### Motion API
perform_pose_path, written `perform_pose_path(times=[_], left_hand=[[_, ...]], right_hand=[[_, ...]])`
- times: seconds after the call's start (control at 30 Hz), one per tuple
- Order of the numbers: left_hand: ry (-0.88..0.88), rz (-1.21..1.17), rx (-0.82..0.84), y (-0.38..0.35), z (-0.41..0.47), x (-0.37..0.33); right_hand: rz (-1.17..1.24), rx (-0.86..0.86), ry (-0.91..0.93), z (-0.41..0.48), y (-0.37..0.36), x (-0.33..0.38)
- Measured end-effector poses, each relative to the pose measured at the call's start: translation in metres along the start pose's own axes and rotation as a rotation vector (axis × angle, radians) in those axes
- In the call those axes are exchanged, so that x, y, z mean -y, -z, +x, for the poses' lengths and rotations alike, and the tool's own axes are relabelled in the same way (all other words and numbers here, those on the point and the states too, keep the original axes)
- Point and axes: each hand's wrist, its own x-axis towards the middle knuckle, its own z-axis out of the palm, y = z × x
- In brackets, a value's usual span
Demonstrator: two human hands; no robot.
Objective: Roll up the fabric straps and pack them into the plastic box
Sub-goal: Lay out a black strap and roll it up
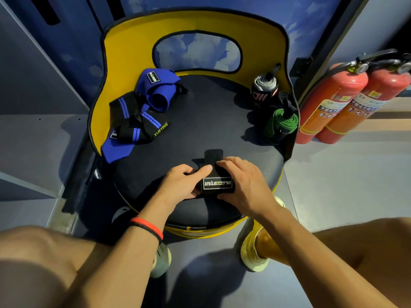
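Observation:
A black fabric strap (216,184) with a white-lettered label lies partly rolled on the dark seat (200,121) of a yellow chair. My left hand (181,185) grips its left end, thumb on top. My right hand (242,183) holds the right end, fingers curled over the roll. The strap's loose tail (213,154) sticks out beyond my fingers. Blue wraps (155,90) and black straps with blue stripes (135,121) lie unrolled at the seat's left. A rolled black-and-grey strap (264,90) and a rolled green strap (282,121) stand at the right. No plastic box is in view.
The chair's yellow backrest (124,41) curves around the far side of the seat. Two red fire extinguishers (338,101) stand on the floor to the right. My knees and yellow shoes (253,252) are below the seat's front edge.

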Motion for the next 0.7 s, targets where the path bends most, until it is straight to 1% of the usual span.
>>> perform_pose_path(times=[0.03, 0.07, 0.1, 0.17, 0.2, 0.23, 0.33, 0.43, 0.57, 0.6, 0.7], left_hand=[[-0.003, -0.011, 0.069, 0.004, -0.003, 0.002], [-0.052, 0.022, 0.108, 0.006, -0.005, 0.005], [-0.148, 0.109, 0.102, 0.007, -0.006, 0.007], [-0.395, 0.28, 0.022, 0.004, -0.007, 0.011], [-0.476, 0.317, -0.001, 0.002, -0.007, 0.012], [-0.5, 0.32, -0.003, 0.002, -0.006, 0.013], [-0.411, 0.324, 0.049, 0.008, -0.002, 0.016], [-0.355, 0.315, 0.109, 0.012, 0.0, 0.015], [-0.314, 0.285, 0.088, 0.007, 0.003, 0.007], [-0.308, 0.284, 0.075, 0.005, 0.005, 0.005], [-0.365, 0.379, -0.085, -0.004, 0.015, 0.006]], right_hand=[[-0.013, 0.007, -0.006, 0.001, 0.002, -0.001], [-0.022, 0.024, -0.019, 0.004, 0.005, -0.002], [-0.029, 0.054, -0.036, 0.007, 0.009, -0.003], [-0.04, 0.157, -0.073, 0.013, 0.017, -0.001], [-0.035, 0.208, -0.094, 0.015, 0.02, 0.0], [-0.014, 0.255, -0.121, 0.016, 0.022, 0.001], [0.159, 0.359, -0.202, 0.017, 0.03, 0.001], [0.295, 0.419, -0.221, 0.014, 0.033, 0.0], [0.496, 0.281, -0.295, 0.007, 0.029, -0.005], [0.512, 0.266, -0.305, 0.006, 0.028, -0.006], [0.492, 0.247, -0.332, 0.007, 0.022, -0.011]])
